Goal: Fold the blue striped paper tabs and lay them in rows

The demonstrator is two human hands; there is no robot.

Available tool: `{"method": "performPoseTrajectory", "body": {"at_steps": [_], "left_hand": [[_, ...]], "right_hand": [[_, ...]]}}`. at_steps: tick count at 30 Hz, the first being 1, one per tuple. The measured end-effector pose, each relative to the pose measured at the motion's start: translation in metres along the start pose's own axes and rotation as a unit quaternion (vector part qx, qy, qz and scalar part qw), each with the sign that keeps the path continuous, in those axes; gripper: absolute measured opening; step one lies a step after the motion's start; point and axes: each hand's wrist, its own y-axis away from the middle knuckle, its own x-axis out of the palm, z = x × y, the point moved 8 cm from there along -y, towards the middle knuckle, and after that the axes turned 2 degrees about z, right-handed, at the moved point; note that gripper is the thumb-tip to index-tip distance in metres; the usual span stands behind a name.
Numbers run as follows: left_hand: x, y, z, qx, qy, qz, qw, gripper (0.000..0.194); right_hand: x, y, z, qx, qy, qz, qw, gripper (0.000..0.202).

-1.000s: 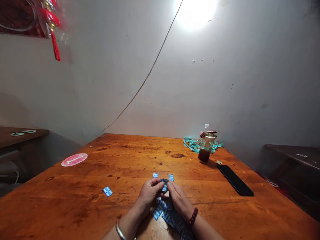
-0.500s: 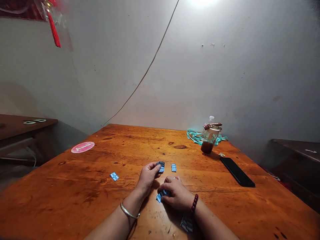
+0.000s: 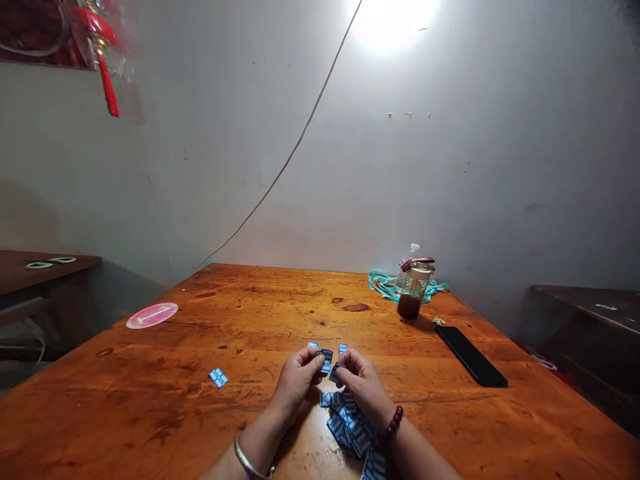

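Observation:
My left hand (image 3: 296, 380) pinches a few flat blue-and-white striped pieces (image 3: 327, 364) between thumb and fingers. Close beside it, my right hand (image 3: 364, 383) grips another such piece (image 3: 335, 373) by thumb and fingertips, its face dark in shadow. Below and partly under my right hand lies a loose pile of the same striped pieces (image 3: 347, 423). Just beyond my hands, one piece (image 3: 343, 349) and another piece (image 3: 313, 345) rest on the table. Farther left, a separate blue-and-white piece (image 3: 219, 378) lies flat. What the pieces are made of is too small to tell.
On the wooden table (image 3: 270, 307), a black phone (image 3: 470, 357) lies at the right. Behind it stand a bottle of dark drink (image 3: 413, 293) and a clear plastic bottle (image 3: 415, 251) beside turquoise straps (image 3: 384, 285). A pink round sign (image 3: 152, 315) lies at the left.
My right hand has lifted a piece from the pile and come up beside my left hand. The pile shows more now. The view has tilted upward.

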Motion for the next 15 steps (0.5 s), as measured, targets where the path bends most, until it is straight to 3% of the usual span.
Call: {"method": "performPoseTrajectory", "body": {"at_steps": [6, 15], "left_hand": [[0.005, -0.002, 0.008, -0.016, -0.011, 0.020, 1.000, 0.025], [0.014, 0.003, 0.007, -0.021, -0.034, 0.063, 0.997, 0.023]], "right_hand": [[0.001, -0.001, 0.001, -0.002, -0.004, -0.013, 1.000, 0.026], [-0.013, -0.003, -0.010, -0.028, 0.036, -0.061, 0.997, 0.018]]}}
